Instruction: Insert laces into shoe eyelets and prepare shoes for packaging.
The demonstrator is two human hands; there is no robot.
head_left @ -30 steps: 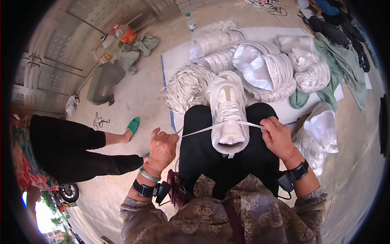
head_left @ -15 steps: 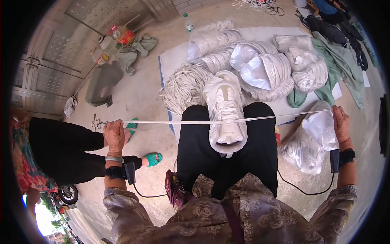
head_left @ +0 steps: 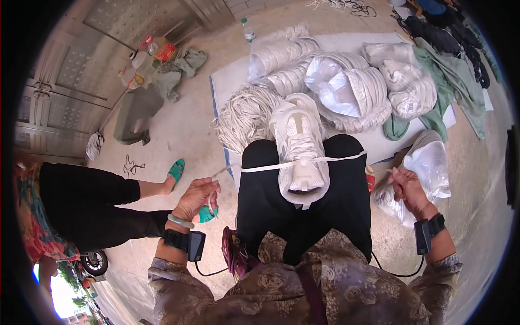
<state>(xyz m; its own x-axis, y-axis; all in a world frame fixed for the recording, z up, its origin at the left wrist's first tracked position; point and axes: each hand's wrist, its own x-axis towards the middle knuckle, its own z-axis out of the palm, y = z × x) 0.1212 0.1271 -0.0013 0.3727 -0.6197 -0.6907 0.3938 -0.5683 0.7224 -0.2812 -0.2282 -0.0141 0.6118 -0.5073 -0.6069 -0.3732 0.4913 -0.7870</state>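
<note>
A flat white lace (head_left: 271, 167) crosses the mesh sneaker (head_left: 299, 149) on the lap; left hand (head_left: 196, 198) and right hand (head_left: 406, 188) fingers pinch its ends.

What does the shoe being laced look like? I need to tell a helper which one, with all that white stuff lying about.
Start at the person's black-trousered lap in the middle of the view. The shoe rests there between the knees, toe pointing away, with a white lace pulled across it toward the left hand and right hand. Unlike the white bundles on the sheet beyond, it is a single sneaker with mesh panels.
</note>
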